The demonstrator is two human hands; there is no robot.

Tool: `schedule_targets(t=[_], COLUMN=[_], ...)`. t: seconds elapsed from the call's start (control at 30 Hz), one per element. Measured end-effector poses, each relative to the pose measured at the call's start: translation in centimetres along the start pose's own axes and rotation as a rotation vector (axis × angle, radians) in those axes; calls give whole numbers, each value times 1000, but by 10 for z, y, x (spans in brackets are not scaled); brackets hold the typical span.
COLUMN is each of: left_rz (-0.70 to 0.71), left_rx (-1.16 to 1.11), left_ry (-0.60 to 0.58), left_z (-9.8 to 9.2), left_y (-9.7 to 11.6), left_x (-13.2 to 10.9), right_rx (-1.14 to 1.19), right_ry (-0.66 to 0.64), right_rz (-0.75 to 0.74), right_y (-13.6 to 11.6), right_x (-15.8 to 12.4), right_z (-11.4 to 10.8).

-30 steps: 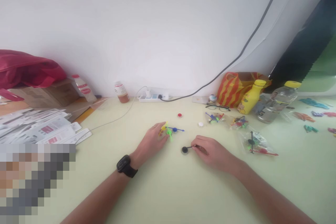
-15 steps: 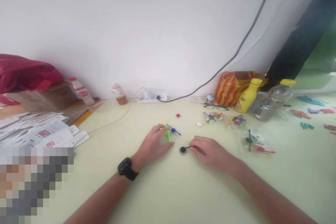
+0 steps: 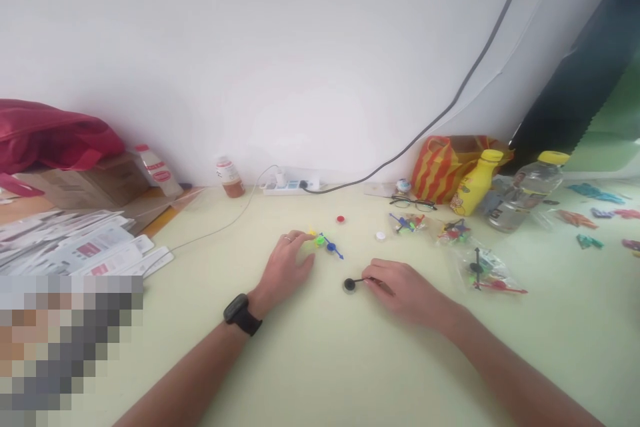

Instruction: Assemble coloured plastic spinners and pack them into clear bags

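My left hand (image 3: 289, 267), wearing a ring and a black watch (image 3: 242, 314), is open over the table with thumb and fingers apart. Close to its fingertips lies a green spinner arrow (image 3: 321, 240), touching or nearly touching them. Beside that are a blue spinner arrow (image 3: 331, 248) and a yellow piece (image 3: 313, 233), partly hidden. My right hand (image 3: 395, 283) pinches one end of a black spinner arrow (image 3: 358, 281). The round middle of this arrow sits over a small pale-rimmed base (image 3: 349, 289) on the table.
A red cap (image 3: 341, 219) and a white cap (image 3: 381, 236) lie farther back. To the right are bagged coloured arrows (image 3: 487, 270), glasses (image 3: 413, 203), a yellow bottle (image 3: 475, 183) and a clear bottle (image 3: 525, 193). A power strip (image 3: 290, 189) lies along the wall; papers (image 3: 75, 247) lie left.
My left hand has drawn back slightly to the left, its thumb coming away from the green arrow, which now lies a little farther back. My right hand keeps its pinch on the black arrow.
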State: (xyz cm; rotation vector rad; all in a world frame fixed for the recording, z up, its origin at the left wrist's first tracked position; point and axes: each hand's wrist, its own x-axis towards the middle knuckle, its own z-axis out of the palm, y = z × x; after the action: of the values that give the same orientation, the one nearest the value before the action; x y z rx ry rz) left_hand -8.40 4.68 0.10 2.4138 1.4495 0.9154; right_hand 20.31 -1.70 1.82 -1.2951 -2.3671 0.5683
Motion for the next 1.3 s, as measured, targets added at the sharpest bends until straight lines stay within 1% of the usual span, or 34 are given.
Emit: schedule_targets(t=[0.1,0.17,0.23,0.3,0.4,0.47,0.53,0.67,0.77,0.9,0.97,1.1,1.2,1.3], left_rz=[57,119,187,239,261,261,257,212,149,16,-72,-248,-255,-194], left_rx=[-62,-120,-192,-241,-268,-280,-289,-325,-371,-500,-602,-798,-892,-927], left_ry=[30,16,-64,-184,-354,-413,-430,-408,-387,-366,-359,-359,-383,-409], left_z=[-5,-9,-13,-14,-9,-2,3,7,5,6,8,13,14,10], left_y=[10,21,32,42,51,53,52,48,46,49,51,53,55,60], left_x=[-1,-3,-6,-9,-14,-16,-17,-18,-16,-15,-15,-15,-16,-16], right_rx=[-4,15,47,85,150,174,172,178,228,391,470,586,648,703], right_ry=[4,4,3,0,-16,-24,-25,-3,16,105,140,157,141,86], right_rz=[-4,7,22,24,-8,-32,-43,-40,-1,96,107,94,71,32], right_y=[0,0,0,-2,-4,-5,-5,-2,1,0,-2,-7,-10,-17], right_x=[0,0,0,0,0,0,1,2,3,1,0,3,6,5], right_z=[0,-1,-2,-2,-3,-3,-3,-3,-3,-2,-2,-1,3,8])
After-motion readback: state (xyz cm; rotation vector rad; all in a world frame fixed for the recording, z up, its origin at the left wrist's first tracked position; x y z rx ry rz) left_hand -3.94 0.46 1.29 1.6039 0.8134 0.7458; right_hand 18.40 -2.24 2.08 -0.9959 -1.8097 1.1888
